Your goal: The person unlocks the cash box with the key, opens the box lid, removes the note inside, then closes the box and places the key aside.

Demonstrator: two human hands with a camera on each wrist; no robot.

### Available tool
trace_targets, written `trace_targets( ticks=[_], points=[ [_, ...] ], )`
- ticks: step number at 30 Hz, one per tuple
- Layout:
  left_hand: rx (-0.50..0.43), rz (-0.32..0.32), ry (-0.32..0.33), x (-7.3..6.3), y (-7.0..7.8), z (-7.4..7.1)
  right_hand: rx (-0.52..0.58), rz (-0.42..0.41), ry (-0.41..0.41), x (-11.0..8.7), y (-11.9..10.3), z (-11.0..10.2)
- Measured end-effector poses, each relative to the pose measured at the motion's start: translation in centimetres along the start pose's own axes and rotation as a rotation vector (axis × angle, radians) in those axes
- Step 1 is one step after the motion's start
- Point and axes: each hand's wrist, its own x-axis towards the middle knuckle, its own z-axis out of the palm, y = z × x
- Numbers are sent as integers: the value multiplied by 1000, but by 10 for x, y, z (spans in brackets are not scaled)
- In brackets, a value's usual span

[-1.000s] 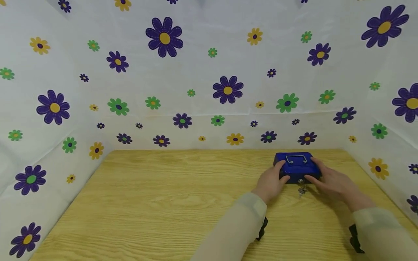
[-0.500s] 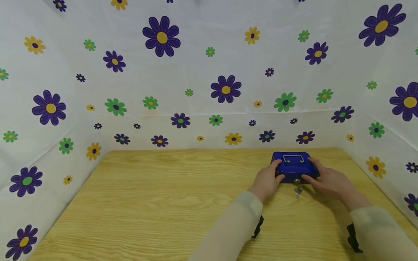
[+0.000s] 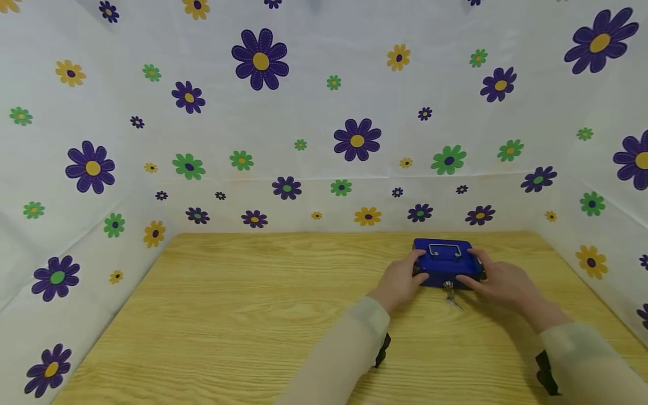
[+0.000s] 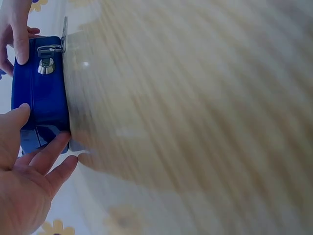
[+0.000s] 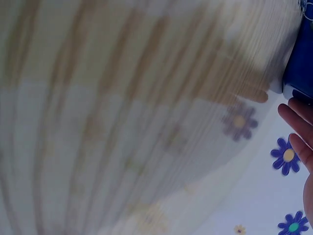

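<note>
Both hands are on one blue metal box (image 3: 446, 269), the left hand (image 3: 397, 283) gripping its left end and the right hand (image 3: 508, 283) its right end, each between thumb and fingers. From where I stand, the box sits toward the far right of the desk (image 3: 238, 315), one wood-grained top. Its long axis runs left to right, lid up, with one round silver lock (image 3: 448, 286) facing the near side. Shiny keys (image 3: 454, 301) dangle there on a ring; I can't count them. One thin wire handle (image 3: 444, 245) spans the lid. The hands cover both ends, while the lock is unblocked between the thumbs. Two cream sleeves (image 3: 336, 354) reach in from the near side, each with a black strap (image 3: 383, 351) at the wrist. White flower-printed cloth (image 3: 304, 107) walls in the left, far and right sides.
</note>
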Motion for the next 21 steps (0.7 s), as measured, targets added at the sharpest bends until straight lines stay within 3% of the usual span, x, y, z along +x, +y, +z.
trace_targets(
  ticks=[10, 21],
  points=[
    [34, -8, -80, -5, -22, -22, -7, -42, 0, 9, -26, 2],
    [72, 77, -109, -19, -46, -41, -6, -93, 4, 12, -52, 8]
  ],
)
